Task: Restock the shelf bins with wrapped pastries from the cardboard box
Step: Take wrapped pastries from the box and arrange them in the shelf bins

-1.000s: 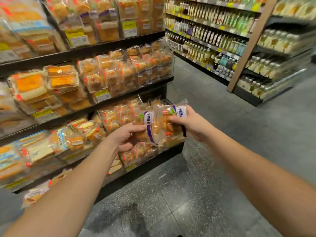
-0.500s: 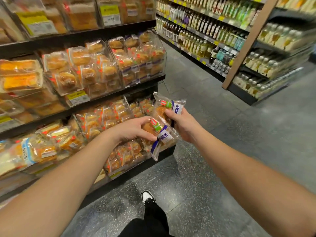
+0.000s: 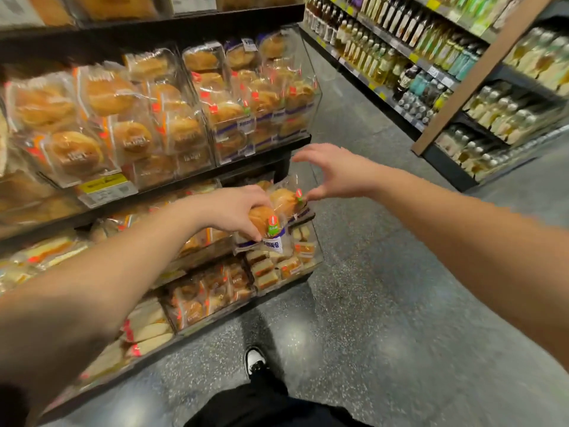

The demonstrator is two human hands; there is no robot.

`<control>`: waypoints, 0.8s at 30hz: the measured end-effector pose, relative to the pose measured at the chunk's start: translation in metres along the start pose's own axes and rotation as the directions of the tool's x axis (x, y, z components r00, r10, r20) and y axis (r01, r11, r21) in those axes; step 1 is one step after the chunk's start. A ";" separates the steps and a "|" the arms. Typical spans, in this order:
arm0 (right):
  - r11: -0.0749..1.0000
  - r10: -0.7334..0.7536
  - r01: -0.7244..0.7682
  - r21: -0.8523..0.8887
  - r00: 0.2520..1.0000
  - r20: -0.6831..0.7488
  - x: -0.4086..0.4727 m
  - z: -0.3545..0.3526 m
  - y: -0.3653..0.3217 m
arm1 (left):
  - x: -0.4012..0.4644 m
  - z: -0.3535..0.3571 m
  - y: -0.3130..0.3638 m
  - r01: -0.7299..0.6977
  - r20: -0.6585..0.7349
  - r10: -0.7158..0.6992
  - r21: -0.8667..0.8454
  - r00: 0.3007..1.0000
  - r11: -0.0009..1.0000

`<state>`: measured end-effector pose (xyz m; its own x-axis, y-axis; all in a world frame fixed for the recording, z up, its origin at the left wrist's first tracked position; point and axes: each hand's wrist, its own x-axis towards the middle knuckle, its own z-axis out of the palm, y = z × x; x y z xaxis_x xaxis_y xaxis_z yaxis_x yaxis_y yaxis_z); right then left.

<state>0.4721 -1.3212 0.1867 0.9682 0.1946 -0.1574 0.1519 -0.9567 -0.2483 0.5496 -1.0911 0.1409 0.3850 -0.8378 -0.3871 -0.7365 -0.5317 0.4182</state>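
**Left hand on wrapped bun at end bin; right hand free**

Left hand (image 3: pixel 234 211) gripped a wrapped bun (image 3: pixel 261 221) from above, fingers curled over its top. Pack carried a red-and-green sticker and a purple-banded label. It sat at the right end of the middle shelf (image 3: pixel 172 192), over the clear end bin (image 3: pixel 304 241). A second wrapped bun (image 3: pixel 284 200) lay just behind it, touching. Right hand (image 3: pixel 337 174) held nothing, fingers spread, thumb tip near the second bun's sticker; contact could not be judged. Upper shelf bins (image 3: pixel 264 97) were full of wrapped buns. Sliced cake packs (image 3: pixel 271 266) lay in the lower bin. One black-and-white shoe (image 3: pixel 255 360) stood on the speckled floor (image 3: pixel 369 303).
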 end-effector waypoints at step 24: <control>0.953 0.022 0.077 -0.292 0.946 0.325 0.166 0.096 0.136 | 0.130 0.035 -0.088 0.533 -0.049 -0.539 -0.101 0.841 0.840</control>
<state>0.6344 -1.3982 0.0353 0.8543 0.2328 -0.4647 0.2778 -0.9602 0.0298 0.6450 -1.1484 0.0249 0.7480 -0.4236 -0.5109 -0.3575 -0.9058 0.2276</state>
